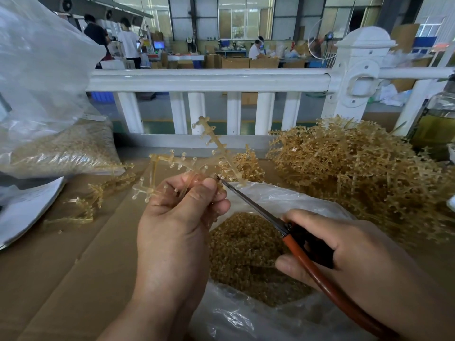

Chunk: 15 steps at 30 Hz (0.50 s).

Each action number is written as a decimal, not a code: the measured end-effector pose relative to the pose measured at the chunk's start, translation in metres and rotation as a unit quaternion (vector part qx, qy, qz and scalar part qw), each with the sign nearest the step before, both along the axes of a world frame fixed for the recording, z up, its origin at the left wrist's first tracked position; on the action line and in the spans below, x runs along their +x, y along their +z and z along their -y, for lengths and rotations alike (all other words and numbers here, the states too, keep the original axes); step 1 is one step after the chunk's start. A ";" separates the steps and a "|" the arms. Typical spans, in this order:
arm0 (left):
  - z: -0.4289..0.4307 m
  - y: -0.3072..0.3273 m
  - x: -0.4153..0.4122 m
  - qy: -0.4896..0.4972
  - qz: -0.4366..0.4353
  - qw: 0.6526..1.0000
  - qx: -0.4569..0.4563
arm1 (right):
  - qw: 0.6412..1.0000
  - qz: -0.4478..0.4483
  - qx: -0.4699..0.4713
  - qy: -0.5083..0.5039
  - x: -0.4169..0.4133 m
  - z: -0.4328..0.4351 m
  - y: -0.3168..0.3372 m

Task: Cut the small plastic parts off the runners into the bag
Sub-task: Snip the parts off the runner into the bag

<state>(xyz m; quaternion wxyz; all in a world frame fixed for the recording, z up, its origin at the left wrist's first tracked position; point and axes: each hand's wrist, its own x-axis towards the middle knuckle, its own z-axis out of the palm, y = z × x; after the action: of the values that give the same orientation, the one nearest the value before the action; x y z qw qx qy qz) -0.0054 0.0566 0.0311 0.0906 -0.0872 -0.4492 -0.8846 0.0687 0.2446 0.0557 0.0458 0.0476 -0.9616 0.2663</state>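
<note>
My left hand (pixel 177 217) grips a translucent yellowish runner (pixel 197 158) with small parts on its branches, held up over the open clear bag (pixel 270 200). My right hand (pixel 344 252) holds scissors (pixel 290 230) with red-brown handles; the thin blades point up-left and their tip touches the runner beside my left fingers. The bag below holds a mass of small cut parts (pixel 246 249).
A big pile of runners (pixel 357 168) lies at the right. Stripped runners (pixel 91 200) lie on the cardboard at the left, by a filled bag (pixel 64 151) and white paper (pixel 24 207). A white railing (pixel 209 80) stands behind. A bottle (pixel 435 119) stands far right.
</note>
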 end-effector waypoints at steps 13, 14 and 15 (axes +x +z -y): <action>0.004 0.001 -0.002 -0.015 0.012 1.000 0.017 | 1.000 -0.005 -0.004 0.015 0.001 -0.002 0.000; 0.004 0.001 -0.002 -0.016 0.010 1.000 0.012 | 1.000 -0.005 -0.002 0.014 0.001 -0.002 0.000; 0.003 0.001 -0.002 -0.016 0.008 1.000 0.006 | 1.000 -0.005 -0.002 0.013 0.001 -0.002 0.000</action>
<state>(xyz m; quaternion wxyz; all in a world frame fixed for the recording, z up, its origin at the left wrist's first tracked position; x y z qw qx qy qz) -0.0073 0.0534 0.0318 0.0738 -0.0866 -0.4432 -0.8892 0.0699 0.2463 0.0560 0.0473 0.0617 -0.9602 0.2682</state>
